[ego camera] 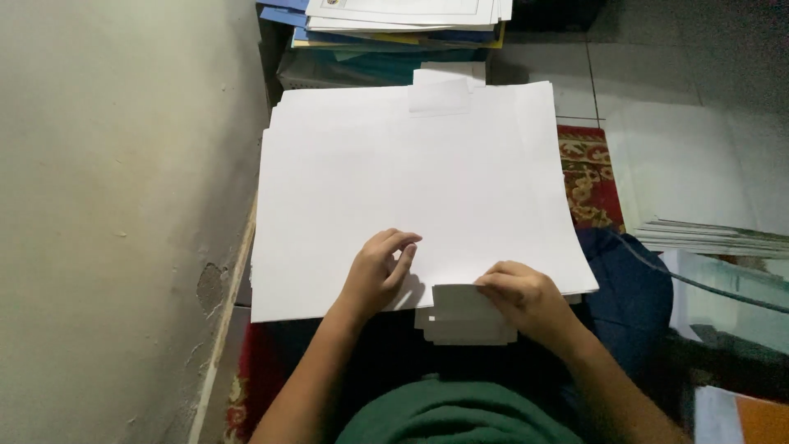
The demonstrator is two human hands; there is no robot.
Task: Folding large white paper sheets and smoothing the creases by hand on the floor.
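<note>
The big white sheet hides the surface beneath it and most of the patterned red rug to its right. Beyond its far edge, the stack of folders is cut off by the frame. At its near edge, the right hand hides its own fingertips and part of the small folded paper stack.

Sheets: big white blank stack, flat, edges slightly fanned at right and far side, near edge close to body. Small white tab juts at far edge. Tabs: small white folded pile at near edge, partly under sheets, stepped edges showing. Left hand rests on sheets, fingers curled. Right hand pinches top tab at sheet edge.
</note>
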